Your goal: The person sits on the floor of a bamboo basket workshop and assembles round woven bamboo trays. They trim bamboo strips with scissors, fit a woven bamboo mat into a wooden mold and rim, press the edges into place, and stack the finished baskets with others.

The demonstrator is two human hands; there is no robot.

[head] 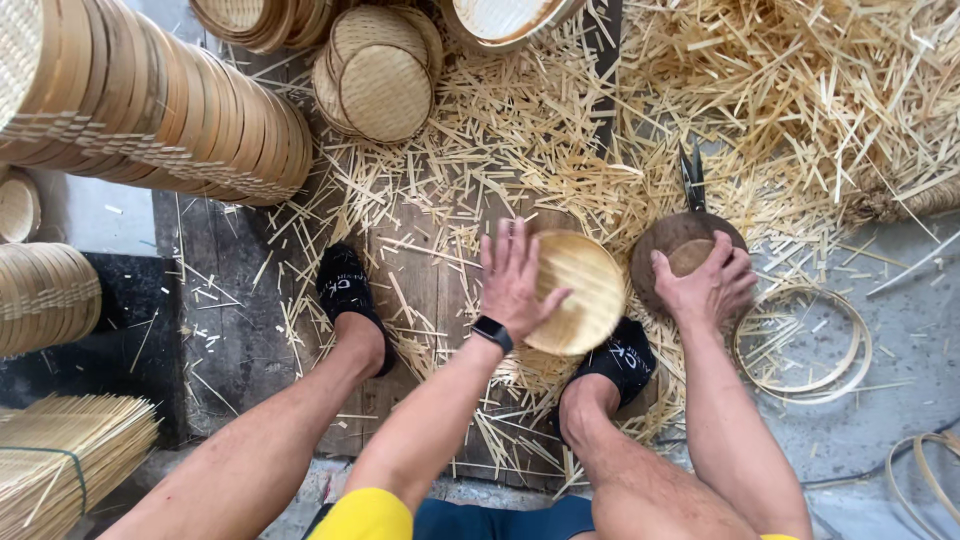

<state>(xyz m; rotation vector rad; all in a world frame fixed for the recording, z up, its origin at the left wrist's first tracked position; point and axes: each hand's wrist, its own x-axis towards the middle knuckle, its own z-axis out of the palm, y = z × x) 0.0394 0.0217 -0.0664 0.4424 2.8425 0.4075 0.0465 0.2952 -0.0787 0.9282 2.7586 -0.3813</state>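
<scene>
Bamboo offcuts cover the wooden floor from 12 to 3 o'clock, thickest at top right. Long row of stacked bamboo rims lies on its side at 10 o'clock; a second row sits at 9. Bundle of flat strips at 7 o'clock. Pile of woven round discs at 12 o'clock.

The person sits with both feet in black socks on the floor, left foot, right foot.

Round woven tray is dead centre, tilted on edge above the right foot. Left hand lies flat against its face, fingers spread, steadying it rather than clenching it. Black wristband on that wrist.

Dark round block sits just beside the tray at 3 o'clock. Right hand is curled over its near edge, grasping it. Dark blade tool is just beyond the block.

Loose bamboo hoop lies on the grey floor at 4 o'clock, apart from both hands.

Judged step: handling one woven tray, held up against the block. Next move likely calls for keeping the tray steady on edge with the flat palm while the right hand shifts.
</scene>
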